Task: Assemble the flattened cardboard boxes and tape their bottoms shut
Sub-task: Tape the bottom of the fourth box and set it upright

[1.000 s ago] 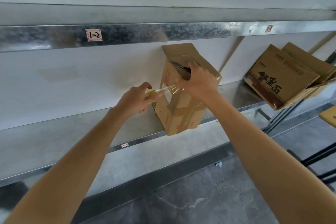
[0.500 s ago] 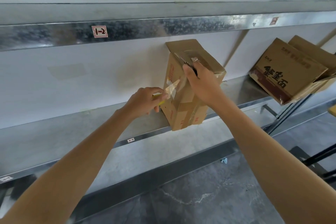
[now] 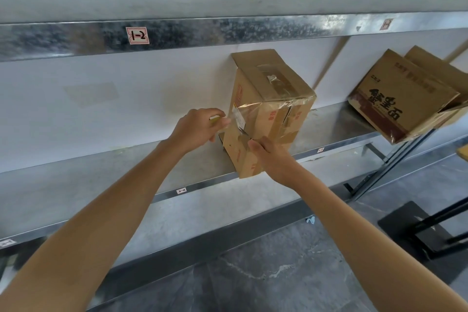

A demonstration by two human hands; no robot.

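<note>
Since the earlier frames, my right hand (image 3: 274, 159) has dropped from the top of the cardboard box (image 3: 263, 78) to its near lower corner. The box stands upright on a grey metal shelf (image 3: 88, 180), right of centre, its far side close to the white wall. Old brown tape crosses its top and near face. My left hand (image 3: 200, 129), just left of the box, pinches a strip of clear tape (image 3: 244, 113) between thumb and fingers, with something yellow showing in the pinch. The strip runs taut from that hand to the box's near left face. My right hand's fingers are curled around a thin dark tool (image 3: 244, 132), whose tip meets the tape at the box's edge; I cannot tell what kind of tool it is. Far right on the shelf, a second box (image 3: 405, 99) with dark printed characters leans tilted. A small label (image 3: 137, 36) reading 1-2 sits on the metal rail above.
</note>
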